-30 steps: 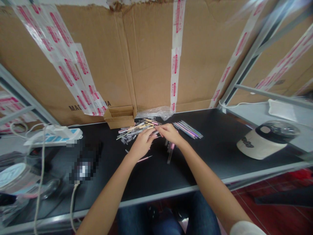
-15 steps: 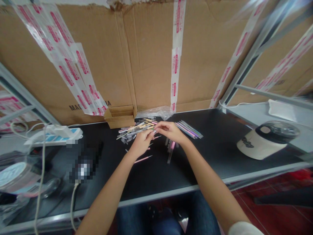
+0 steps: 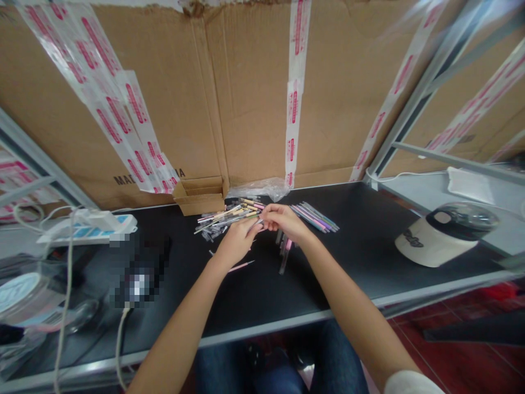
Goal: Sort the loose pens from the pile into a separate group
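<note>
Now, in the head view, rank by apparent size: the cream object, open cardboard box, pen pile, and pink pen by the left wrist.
Cream object
Open cardboard box and pen pile: too alike to rank, pile partly hidden
Pink pen

I couldn't identify the slim thing [image 3: 257, 221] in the left hand [image 3: 237, 241]; fingers covered most of it, and I couldn't tell whether the right hand [image 3: 286, 223] gripped it too. The left wrist [image 3: 215, 265] hid one end of the pink pen [image 3: 241, 266], the right hand the tops of some pens [image 3: 286, 254]. Tape [image 3: 158, 178] covered some printed letters [image 3: 121, 180], coarse pixels a device [image 3: 137, 284]. Edges cut off the jar [image 3: 22, 293] and sleeve [image 3: 412, 382].
</note>
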`<action>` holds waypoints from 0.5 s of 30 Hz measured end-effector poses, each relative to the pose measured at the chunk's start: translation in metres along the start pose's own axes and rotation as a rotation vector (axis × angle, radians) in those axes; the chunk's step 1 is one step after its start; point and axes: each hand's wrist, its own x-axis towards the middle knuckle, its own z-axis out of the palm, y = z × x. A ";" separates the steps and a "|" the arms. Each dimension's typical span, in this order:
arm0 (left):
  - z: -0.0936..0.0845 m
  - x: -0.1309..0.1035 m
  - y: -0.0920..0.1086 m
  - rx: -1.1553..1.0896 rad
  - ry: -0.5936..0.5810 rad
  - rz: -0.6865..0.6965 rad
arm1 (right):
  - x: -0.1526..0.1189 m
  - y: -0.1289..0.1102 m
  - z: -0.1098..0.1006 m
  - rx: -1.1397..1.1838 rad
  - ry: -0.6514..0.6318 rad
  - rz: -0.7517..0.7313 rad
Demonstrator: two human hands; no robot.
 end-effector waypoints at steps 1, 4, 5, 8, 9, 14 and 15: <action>0.000 0.000 -0.001 -0.071 -0.016 -0.058 | 0.000 -0.001 -0.001 -0.011 -0.006 -0.040; -0.001 0.000 -0.005 -0.378 -0.102 -0.277 | -0.002 -0.004 -0.006 -0.018 -0.074 -0.143; -0.002 0.000 -0.005 -0.485 -0.134 -0.336 | -0.003 -0.005 -0.007 -0.018 -0.101 -0.166; -0.005 -0.001 -0.001 -0.728 -0.208 -0.438 | -0.004 -0.008 -0.011 -0.021 -0.136 -0.222; -0.006 -0.001 0.002 -0.783 -0.229 -0.454 | -0.004 -0.008 -0.012 -0.030 -0.137 -0.242; -0.011 -0.002 0.009 -0.862 -0.309 -0.478 | -0.006 -0.012 -0.012 -0.238 -0.142 -0.376; -0.011 -0.001 0.009 -0.869 -0.310 -0.486 | -0.007 -0.013 -0.012 -0.287 -0.143 -0.408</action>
